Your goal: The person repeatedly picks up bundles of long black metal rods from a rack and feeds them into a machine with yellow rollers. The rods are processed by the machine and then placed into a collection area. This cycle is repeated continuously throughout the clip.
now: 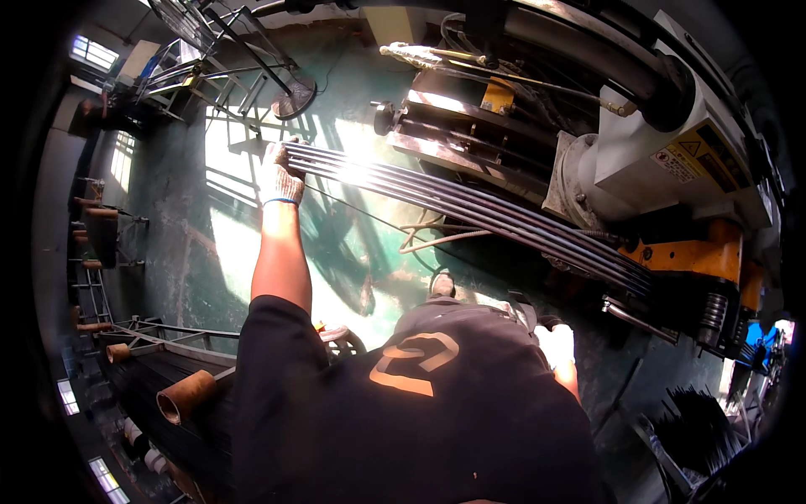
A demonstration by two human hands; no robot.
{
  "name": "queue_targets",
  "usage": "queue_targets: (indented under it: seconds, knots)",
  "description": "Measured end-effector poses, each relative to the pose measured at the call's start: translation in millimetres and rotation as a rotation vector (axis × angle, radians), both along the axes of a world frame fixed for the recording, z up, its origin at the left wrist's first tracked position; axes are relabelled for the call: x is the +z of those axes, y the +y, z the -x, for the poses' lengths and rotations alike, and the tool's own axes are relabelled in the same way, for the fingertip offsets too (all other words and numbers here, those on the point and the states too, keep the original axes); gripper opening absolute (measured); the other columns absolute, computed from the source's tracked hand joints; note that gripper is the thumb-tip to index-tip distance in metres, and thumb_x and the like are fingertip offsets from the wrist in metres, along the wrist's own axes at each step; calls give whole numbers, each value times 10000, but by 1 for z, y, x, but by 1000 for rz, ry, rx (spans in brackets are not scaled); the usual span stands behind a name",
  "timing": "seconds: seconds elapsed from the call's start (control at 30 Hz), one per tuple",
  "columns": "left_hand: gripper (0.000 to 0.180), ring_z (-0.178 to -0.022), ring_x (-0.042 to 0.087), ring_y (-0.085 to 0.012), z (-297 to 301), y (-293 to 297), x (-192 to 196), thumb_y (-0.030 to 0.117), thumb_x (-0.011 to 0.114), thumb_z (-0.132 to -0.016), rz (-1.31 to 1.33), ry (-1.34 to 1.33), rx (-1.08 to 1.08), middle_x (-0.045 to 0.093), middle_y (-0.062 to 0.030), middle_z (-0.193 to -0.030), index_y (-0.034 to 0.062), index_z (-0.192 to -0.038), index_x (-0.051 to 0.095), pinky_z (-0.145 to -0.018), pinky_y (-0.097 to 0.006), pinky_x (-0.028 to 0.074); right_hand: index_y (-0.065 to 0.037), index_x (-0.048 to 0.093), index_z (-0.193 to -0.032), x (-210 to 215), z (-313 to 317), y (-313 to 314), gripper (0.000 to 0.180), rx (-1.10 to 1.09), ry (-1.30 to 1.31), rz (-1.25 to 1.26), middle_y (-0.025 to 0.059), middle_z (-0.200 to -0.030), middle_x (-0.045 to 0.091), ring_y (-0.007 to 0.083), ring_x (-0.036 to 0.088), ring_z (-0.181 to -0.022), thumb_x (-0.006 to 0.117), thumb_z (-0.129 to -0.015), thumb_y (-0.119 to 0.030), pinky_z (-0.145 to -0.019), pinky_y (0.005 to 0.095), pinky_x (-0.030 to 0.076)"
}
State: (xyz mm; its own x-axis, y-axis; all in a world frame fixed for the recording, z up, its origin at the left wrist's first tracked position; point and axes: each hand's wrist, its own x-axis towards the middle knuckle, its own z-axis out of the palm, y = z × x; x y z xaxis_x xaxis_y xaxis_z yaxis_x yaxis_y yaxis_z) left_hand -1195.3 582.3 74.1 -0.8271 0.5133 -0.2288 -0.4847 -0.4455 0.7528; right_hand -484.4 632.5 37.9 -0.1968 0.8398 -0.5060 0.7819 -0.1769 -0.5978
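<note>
A bundle of several long dark metal rods [470, 206] runs from the upper left down to the right, into an orange and black machine part [688, 269]. My left hand [279, 175], in a white knit glove, is stretched out and closed on the near end of the bundle. My right hand [557, 346], also in a white glove, hangs low beside my hip, partly hidden by my dark shirt; I cannot see whether it holds anything.
A big white and grey machine [672, 143] with hoses fills the upper right. The floor [243, 252] is green with sun patches. A standing fan [294, 97] and metal racks [193, 76] are at the back left. A rack of dark rods and rusty tubes [185, 395] sits lower left.
</note>
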Motion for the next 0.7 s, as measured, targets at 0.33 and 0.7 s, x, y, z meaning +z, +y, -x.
queue_targets:
  seconds: [0.33,0.7]
  knots:
    - [448,-1211,668,-342,-6,-23,9,270,641,-1061,71,172,-315,632,-152,-1455,145,-1471,510,-1030,-555,565,-13,779,-957,-27,-55,-19,192,-423,-42,104,118,-800,751,198,688,-740,752,-911,-198,-716,370,550]
    - [581,-1453,510,-372,8,-34,11,428,502,-1122,-70,159,-677,482,-174,-1628,104,-1602,450,-1235,-577,399,-64,793,-1099,-19,-51,-10,309,-137,-163,58,214,-1048,772,358,751,-949,730,-917,-305,-850,408,591]
